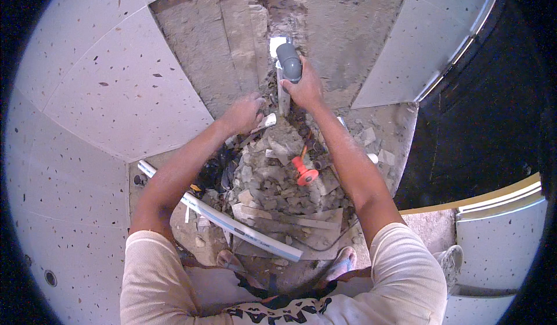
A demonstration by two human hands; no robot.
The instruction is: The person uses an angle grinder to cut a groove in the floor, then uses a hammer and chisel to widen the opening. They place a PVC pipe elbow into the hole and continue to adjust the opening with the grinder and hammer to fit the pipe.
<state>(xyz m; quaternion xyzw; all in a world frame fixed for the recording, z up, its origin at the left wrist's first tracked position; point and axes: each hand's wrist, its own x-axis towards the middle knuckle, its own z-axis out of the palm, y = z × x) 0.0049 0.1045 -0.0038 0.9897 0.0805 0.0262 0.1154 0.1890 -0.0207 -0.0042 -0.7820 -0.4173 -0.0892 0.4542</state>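
My right hand [306, 88] is wrapped round a grey pipe elbow [289, 62], up against the bare strip of wall ahead. Right behind the elbow shows a bright white patch [279, 45] on the wall, and an upright pale pipe [284, 96] runs down below it. To the left, my left hand [242, 114] is closed with curled fingers near the foot of the wall; whatever it may hold is hidden. A short white pipe piece [267, 121] lies just beside its fingers.
Rubble [272, 174] is heaped between my feet and the wall, with a chisel with a red hand guard [305, 173] on it. A long white pipe [232, 223] lies across the near left. Speckled tiles [122, 87] flank the bare wall; a dark opening [470, 128] is at right.
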